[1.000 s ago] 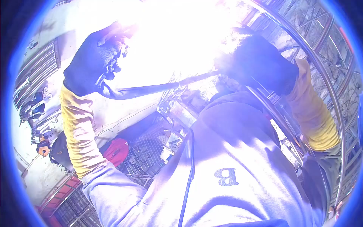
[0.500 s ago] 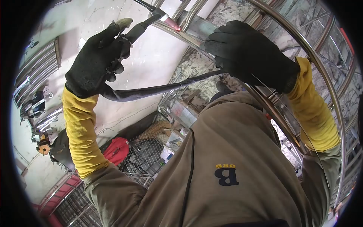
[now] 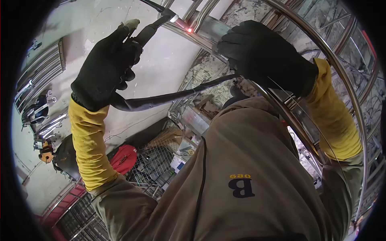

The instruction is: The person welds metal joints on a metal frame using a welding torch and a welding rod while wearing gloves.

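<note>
My left hand (image 3: 108, 66), in a black glove, is closed around the handle of a TIG welding torch (image 3: 148, 33). A small red-white glow shows at the torch's nozzle (image 3: 183, 25), against a joint of the shiny metal tube frame (image 3: 201, 42). A dark sleeved cable (image 3: 161, 99) hangs from the torch below my left hand and passes under the right. My right hand (image 3: 265, 56), also gloved, lies with its fingers together, bent over the frame's tube; its fingertips are partly hidden. Close to the right wrist runs a thin wire-like rod (image 3: 309, 110).
A large curved tube (image 3: 321, 38) arches past my right arm. Metal tools (image 3: 42, 108) hang at the left. Below are a red bag (image 3: 124, 158), a wire basket (image 3: 150, 168) and a straw broom (image 3: 165, 138). More metal tubing fills the right side.
The glow at the nozzle has become brighter and the surroundings look darker. My left hand has shifted very slightly right and down. My right hand stays on the tube.
</note>
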Demonstrator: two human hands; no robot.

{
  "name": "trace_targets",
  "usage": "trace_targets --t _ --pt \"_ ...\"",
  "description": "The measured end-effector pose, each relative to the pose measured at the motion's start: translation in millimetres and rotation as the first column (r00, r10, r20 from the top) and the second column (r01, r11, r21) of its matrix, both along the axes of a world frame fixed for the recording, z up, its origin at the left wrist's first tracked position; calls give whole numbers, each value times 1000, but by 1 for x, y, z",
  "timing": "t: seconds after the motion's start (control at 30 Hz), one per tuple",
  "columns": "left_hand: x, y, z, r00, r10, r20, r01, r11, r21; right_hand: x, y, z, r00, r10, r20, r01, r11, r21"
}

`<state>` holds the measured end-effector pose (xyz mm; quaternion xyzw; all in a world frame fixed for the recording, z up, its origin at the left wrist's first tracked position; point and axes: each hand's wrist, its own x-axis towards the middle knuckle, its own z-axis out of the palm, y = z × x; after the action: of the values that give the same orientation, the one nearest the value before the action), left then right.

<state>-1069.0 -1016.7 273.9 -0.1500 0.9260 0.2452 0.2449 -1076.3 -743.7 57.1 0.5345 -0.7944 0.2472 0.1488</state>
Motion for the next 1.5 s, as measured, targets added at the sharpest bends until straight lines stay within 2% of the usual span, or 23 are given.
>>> trace_targets --t 0.13,0.3,0.4,0.57,0.73,0.8,0.83,0.9,0.97,1.0,1.13,1.23,1.43,1.5 --pt "2 -2 -2 998 65 -12 -64 996 59 -1 1 -4 1000 20 4 -20 1000 -7" --pt "7 8 -4 995 79 -55 -78 997 14 1 6 2 993 3 119 13 992 -128" --pt "7 5 -3 996 69 -50 -67 997 37 3 1 -5 999 -17 39 25 976 -217" --pt "7 5 -3 997 49 -58 -46 998 49 7 -1 -5 998 -52 41 58 986 -159" --pt "6 9 -1 998 2 -57 -4 999 -41 9 4 -12 997 -76 13 77 989 -123" --pt "7 2 -3 998 -7 -61 6 1000 -7 12 16 -40 997 -53 -57 37 968 -249" --pt "8 -1 -4 998 -14 -67 16 1000 26 14 20 -51 983 -94 -159 53 969 -242" --pt "8 2 -5 997 -13 -76 16 999 34 11 14 -43 993 -44 -114 -3 924 -383" --pt "9 13 1 1000 8 -21 -9 999 -44 8 -1 -9 992 -118 -43 113 988 -106" --pt "11 8 -4 997 50 -55 -49 998 27 8 -2 -5 997 -76 -15 74 993 -97" --pt "9 9 -3 994 100 -47 -99 995 29 8 -1 12 998 -52 30 57 985 -164" --pt "10 11 -4 990 127 -56 -125 992 35 8 0 15 998 -42 47 48 990 -131" --pt "12 12 -3 996 47 -80 -48 999 -2 8 -1 11 999 -44 10 45 977 -207" --pt "12 15 -2 996 40 -80 -43 999 -31 9 0 16 997 -56 46 63 985 -163"
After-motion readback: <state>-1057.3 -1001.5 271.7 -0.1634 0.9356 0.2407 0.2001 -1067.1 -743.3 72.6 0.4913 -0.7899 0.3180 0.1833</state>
